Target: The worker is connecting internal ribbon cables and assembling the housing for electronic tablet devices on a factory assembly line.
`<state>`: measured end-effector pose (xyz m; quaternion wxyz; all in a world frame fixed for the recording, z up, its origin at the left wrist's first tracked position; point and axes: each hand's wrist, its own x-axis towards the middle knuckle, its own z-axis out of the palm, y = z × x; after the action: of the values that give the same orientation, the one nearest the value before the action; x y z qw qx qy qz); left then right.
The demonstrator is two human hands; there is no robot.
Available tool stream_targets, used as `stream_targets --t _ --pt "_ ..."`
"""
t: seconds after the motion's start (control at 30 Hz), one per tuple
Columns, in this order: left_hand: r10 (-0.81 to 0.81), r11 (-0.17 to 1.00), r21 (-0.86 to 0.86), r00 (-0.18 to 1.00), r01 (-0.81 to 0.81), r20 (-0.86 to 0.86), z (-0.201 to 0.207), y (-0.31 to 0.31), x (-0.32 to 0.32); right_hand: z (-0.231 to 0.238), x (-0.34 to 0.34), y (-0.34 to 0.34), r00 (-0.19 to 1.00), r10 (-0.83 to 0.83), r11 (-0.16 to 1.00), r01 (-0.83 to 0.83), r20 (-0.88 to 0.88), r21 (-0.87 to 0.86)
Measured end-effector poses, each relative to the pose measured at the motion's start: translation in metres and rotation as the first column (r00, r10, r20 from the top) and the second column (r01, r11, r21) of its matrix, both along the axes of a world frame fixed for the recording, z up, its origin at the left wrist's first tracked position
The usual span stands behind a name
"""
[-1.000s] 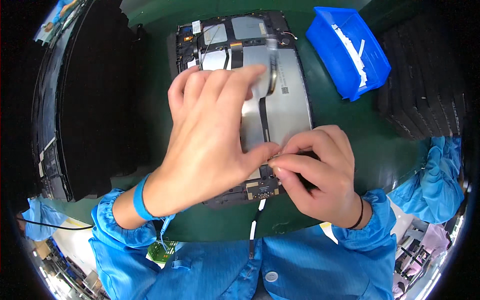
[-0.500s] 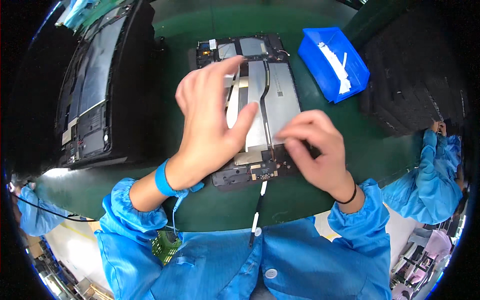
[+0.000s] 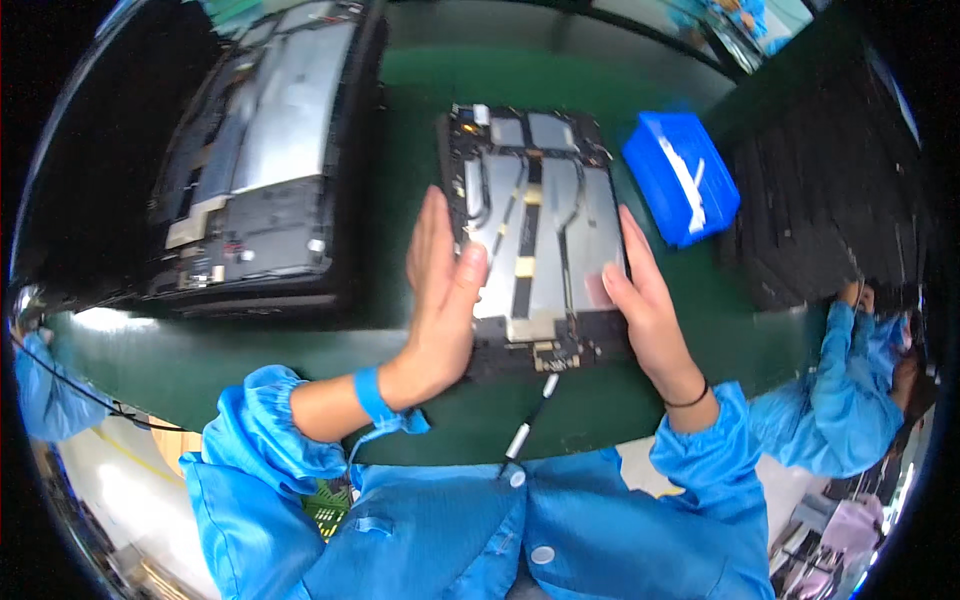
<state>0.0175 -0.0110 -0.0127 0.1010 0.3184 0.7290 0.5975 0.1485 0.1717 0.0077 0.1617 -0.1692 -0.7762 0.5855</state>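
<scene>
An opened tablet (image 3: pixel 595 215) lies in front of me, its grey batteries, dark flex cables and small circuit boards exposed. My left hand (image 3: pixel 440 300) grips its left edge, with the thumb over the batteries and the fingers along the side. From the right, my right hand (image 3: pixel 650 310) clasps the other edge, its thumb resting on the lower right of the battery. A thin black-and-white stick-like piece (image 3: pixel 532 415) extends from below the tablet toward my body. Fingers under the tablet, if any, are hidden.
On the left rises a stack of black trays, with another opened tablet (image 3: pixel 285 130) on top. A blue bin (image 3: pixel 650 200) with white strips stands right of my tablet. Further right is a tall stack of black trays (image 3: pixel 800 190). Another person's blue sleeve (image 3: pixel 825 400) shows at the right.
Both hands have come down to the tablet's sides and now hold it. A dark strip with tan patches now lies down the middle of the batteries. The view has shifted somewhat.
</scene>
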Motion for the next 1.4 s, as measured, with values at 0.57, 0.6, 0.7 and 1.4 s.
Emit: stream_targets --t 0.57,0.6,0.7,1.4 --pt "-0.095 0.955 0.291 0.986 0.052 0.138 -0.008 0.008 0.007 0.143 -0.079 -0.044 0.957 -0.091 0.913 -0.031 -0.277 -0.408" --pt "-0.064 0.948 0.318 0.981 0.002 0.183 -0.003 0.011 0.011 0.150 -0.093 -0.057 0.956 -0.085 0.916 -0.036 -0.280 -0.400" --pt "0.024 0.988 0.152 0.979 0.007 -0.200 -0.033 0.012 0.007 0.154 -0.132 -0.097 0.960 -0.062 0.907 -0.060 -0.272 -0.417" --pt "-0.058 0.990 -0.142 0.965 0.021 -0.258 0.022 0.011 0.001 0.065 -0.035 0.001 0.978 0.097 0.444 0.124 -0.186 0.887"
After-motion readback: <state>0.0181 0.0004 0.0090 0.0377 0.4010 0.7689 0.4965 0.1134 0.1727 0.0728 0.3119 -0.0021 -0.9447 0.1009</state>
